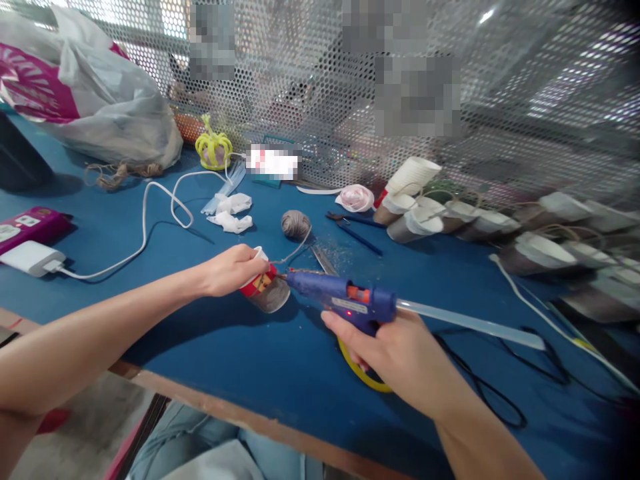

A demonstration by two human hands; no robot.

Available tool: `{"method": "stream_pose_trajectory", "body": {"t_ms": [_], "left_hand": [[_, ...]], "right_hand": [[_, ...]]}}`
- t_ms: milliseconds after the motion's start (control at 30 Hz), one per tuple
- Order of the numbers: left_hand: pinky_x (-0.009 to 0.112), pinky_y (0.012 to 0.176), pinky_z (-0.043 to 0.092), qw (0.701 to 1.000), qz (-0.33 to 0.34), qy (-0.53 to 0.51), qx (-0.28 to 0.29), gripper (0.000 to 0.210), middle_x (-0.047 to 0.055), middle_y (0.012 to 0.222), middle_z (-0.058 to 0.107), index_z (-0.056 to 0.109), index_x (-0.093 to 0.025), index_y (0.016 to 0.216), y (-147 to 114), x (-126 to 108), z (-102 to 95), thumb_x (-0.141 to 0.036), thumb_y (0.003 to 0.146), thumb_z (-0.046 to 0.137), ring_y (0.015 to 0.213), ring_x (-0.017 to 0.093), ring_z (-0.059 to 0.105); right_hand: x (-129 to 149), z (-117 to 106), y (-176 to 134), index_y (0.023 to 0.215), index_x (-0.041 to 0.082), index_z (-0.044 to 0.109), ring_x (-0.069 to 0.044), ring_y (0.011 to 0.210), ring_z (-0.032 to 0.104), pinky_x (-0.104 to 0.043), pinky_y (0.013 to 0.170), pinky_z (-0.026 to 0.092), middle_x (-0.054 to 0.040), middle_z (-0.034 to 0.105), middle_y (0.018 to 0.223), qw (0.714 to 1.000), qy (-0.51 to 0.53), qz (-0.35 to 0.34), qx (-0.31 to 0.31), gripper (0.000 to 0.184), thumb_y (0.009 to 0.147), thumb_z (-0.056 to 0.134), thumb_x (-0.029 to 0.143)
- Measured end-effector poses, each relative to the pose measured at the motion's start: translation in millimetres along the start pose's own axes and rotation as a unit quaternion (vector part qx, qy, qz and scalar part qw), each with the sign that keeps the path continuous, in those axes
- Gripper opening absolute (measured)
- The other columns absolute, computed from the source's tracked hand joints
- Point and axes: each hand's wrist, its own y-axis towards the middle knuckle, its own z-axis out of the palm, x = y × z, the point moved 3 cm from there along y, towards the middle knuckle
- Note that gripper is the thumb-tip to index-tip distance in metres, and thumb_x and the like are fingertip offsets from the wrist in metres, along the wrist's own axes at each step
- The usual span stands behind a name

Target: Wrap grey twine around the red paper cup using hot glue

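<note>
My right hand (383,343) is wrapped round the handle of a blue hot glue gun (325,290), whose red light is lit. A long clear glue stick (470,321) sticks out of its back end. My left hand (235,270) grips a paper cup (263,283) with a red printed band and a greyish lower part, tilted above the table. The gun's nozzle is at the cup's right side; whether it touches, I cannot tell. Grey yarn runs from the cup to a ball (296,225) behind it. Under the gun lie scissors with a yellow handle (367,381).
Pliers (355,230) and a pink ribbon roll (355,198) lie behind the gun. Several cups with handles (415,220) line the right side. A white cable (145,220) crosses the left, near a plastic bag (115,100). Perforated metal mesh (310,60) stands behind the blue table.
</note>
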Motion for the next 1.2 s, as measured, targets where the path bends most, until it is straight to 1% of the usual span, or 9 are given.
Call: {"method": "stream_pose_trajectory", "body": {"t_ms": [67,167,267,400,633,733,867,967,1200], "left_hand": [[0.021,0.045,0.029,1.000,-0.005,-0.002,-0.004,0.029,-0.001,0.053,0.046,0.055,-0.011,0.065,1,0,-0.1,-0.033,0.072,0.038,0.047,0.009,0.037],[0.021,0.046,0.031,1.000,-0.005,-0.010,-0.010,0.029,0.000,0.054,0.049,0.055,-0.010,0.066,1,0,-0.1,-0.033,0.072,0.038,0.048,0.010,0.039],[0.022,0.047,0.033,1.000,-0.006,-0.012,-0.016,0.029,0.002,0.056,0.052,0.057,-0.010,0.067,0,0,-0.1,-0.033,0.071,0.039,0.050,0.011,0.042],[0.022,0.047,0.033,1.000,-0.008,-0.011,-0.021,0.030,0.003,0.058,0.055,0.059,-0.009,0.069,-1,-1,0.0,-0.032,0.071,0.039,0.052,0.012,0.045],[0.021,0.046,0.032,1.000,0.002,0.014,-0.008,0.031,0.001,0.055,0.051,0.055,-0.010,0.064,-1,-1,0.1,-0.035,0.072,0.038,0.048,0.010,0.041],[0.021,0.046,0.032,1.000,0.004,0.023,-0.006,0.030,0.001,0.056,0.051,0.055,-0.010,0.065,-1,-2,-0.1,-0.035,0.072,0.038,0.050,0.010,0.041],[0.020,0.045,0.030,0.999,0.008,0.033,-0.001,0.031,0.000,0.054,0.046,0.053,-0.011,0.064,-1,-2,0.0,-0.035,0.073,0.037,0.049,0.009,0.037],[0.020,0.045,0.030,0.999,0.015,0.032,0.006,0.030,-0.001,0.054,0.044,0.053,-0.011,0.064,-1,-1,0.2,-0.035,0.074,0.036,0.048,0.009,0.035],[0.020,0.044,0.029,0.999,0.018,0.037,0.012,0.030,-0.001,0.055,0.043,0.051,-0.011,0.063,0,2,-0.1,-0.034,0.075,0.035,0.049,0.009,0.035]], "right_hand": [[3,0,-2,0.057,0.023,0.052,-0.014,0.038,0.052,-0.026,0.045,0.043,0.0040,0.050,0.037,0.999,-0.033,-0.038,-0.018,0.030,0.076,0.043,0.044],[7,-2,-3,0.069,0.024,0.059,-0.019,0.053,0.058,-0.030,0.052,0.045,0.0004,0.055,0.044,0.988,-0.099,-0.098,-0.069,0.028,0.077,0.040,0.043],[11,-3,-3,0.072,0.023,0.060,-0.020,0.058,0.059,-0.031,0.055,0.046,-0.0023,0.060,0.055,0.984,-0.115,-0.114,-0.074,0.028,0.078,0.039,0.041],[13,-2,-4,0.072,0.024,0.060,-0.018,0.058,0.059,-0.028,0.053,0.046,-0.0024,0.063,0.064,0.988,-0.100,-0.110,-0.044,0.026,0.078,0.040,0.039],[6,-1,-5,0.069,0.022,0.059,-0.019,0.057,0.059,-0.029,0.055,0.046,-0.0017,0.061,0.057,0.989,-0.109,-0.087,-0.053,0.028,0.077,0.041,0.043],[2,1,-5,0.065,0.022,0.056,-0.018,0.056,0.059,-0.027,0.052,0.045,-0.0006,0.062,0.056,0.997,-0.064,-0.040,-0.017,0.027,0.074,0.045,0.045],[-1,1,0,0.054,0.023,0.047,-0.014,0.039,0.053,-0.026,0.045,0.043,0.0027,0.053,0.040,0.999,-0.017,0.030,0.018,0.033,0.073,0.043,0.049],[-1,-1,5,0.045,0.023,0.041,-0.013,0.037,0.051,-0.026,0.048,0.043,0.0029,0.050,0.038,0.998,0.019,0.056,0.032,0.037,0.072,0.045,0.048],[1,-3,11,0.039,0.022,0.037,-0.011,0.038,0.049,-0.024,0.050,0.042,0.0032,0.047,0.035,0.996,0.076,0.034,0.040,0.041,0.074,0.047,0.041]]}}
